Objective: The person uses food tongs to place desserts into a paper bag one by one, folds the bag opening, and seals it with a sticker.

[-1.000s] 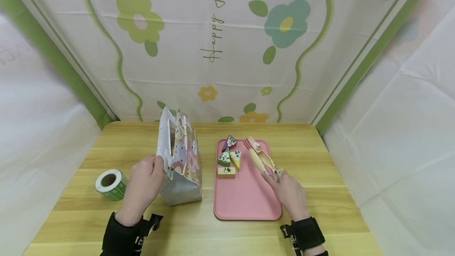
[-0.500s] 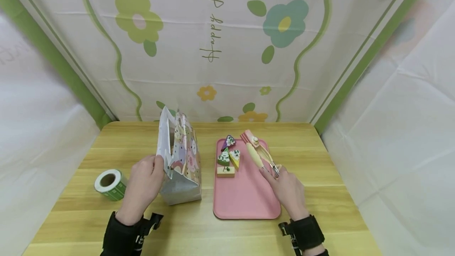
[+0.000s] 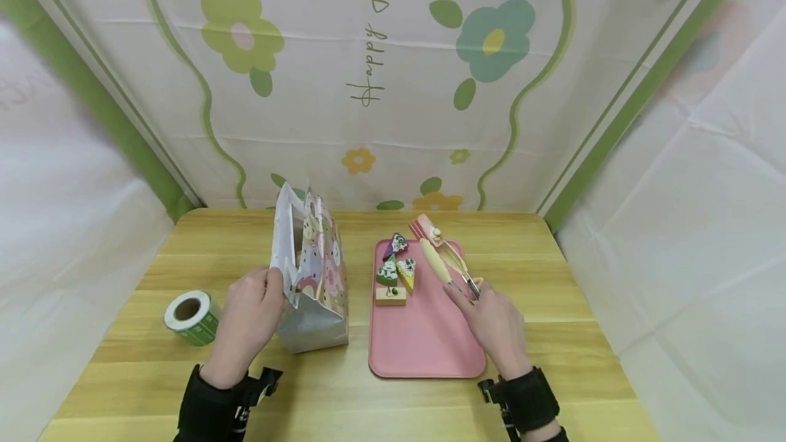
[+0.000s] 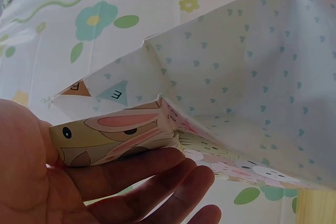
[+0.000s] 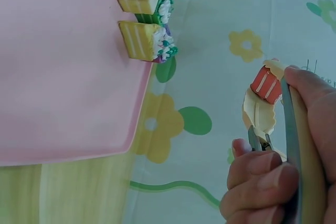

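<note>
My left hand (image 3: 250, 312) pinches the near top edge of a paper gift bag (image 3: 331, 271), printed with animals. The bag stands upright with its mouth spread; the left wrist view looks onto its heart-dotted lining (image 4: 236, 72). My right hand (image 3: 499, 329) grips food tongs (image 3: 435, 263) with cream tips. A pink layered toy cake slice (image 3: 424, 226) with a white topping sits clamped between those tips, raised over the far end of the pink tray (image 3: 426, 350). In the right wrist view the slice (image 5: 266, 83) shows red and white layers.
Several toy cakes sit along the tray's left side: a purple slice (image 3: 397, 245), a green slice (image 3: 387, 271), a yellow slice (image 3: 406, 273) and a cream-coloured block (image 3: 391, 297). A green-and-white label roll (image 3: 193, 318) stands left of the left hand. Printed fabric (image 3: 393, 128) walls the back.
The tongs, with the cake slice in them, have risen off the tray's far right corner and shifted left. My left hand and the bag have stayed put.
</note>
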A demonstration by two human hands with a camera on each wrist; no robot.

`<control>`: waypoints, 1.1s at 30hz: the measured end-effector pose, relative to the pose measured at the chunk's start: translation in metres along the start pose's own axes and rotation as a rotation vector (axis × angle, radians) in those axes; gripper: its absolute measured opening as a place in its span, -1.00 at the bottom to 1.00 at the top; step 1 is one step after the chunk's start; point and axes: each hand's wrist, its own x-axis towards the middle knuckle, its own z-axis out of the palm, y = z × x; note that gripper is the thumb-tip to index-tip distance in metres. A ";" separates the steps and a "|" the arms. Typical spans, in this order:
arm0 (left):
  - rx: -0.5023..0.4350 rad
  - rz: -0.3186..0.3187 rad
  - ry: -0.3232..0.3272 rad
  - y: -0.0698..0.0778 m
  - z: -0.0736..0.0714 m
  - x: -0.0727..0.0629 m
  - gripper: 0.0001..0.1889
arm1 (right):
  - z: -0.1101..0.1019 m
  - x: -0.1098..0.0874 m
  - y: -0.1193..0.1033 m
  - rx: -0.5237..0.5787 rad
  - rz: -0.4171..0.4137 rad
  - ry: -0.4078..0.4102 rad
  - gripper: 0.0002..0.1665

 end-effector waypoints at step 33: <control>0.012 0.020 0.083 -0.004 -0.005 -0.001 -0.51 | -0.009 0.001 -0.079 0.017 -0.225 0.021 -0.05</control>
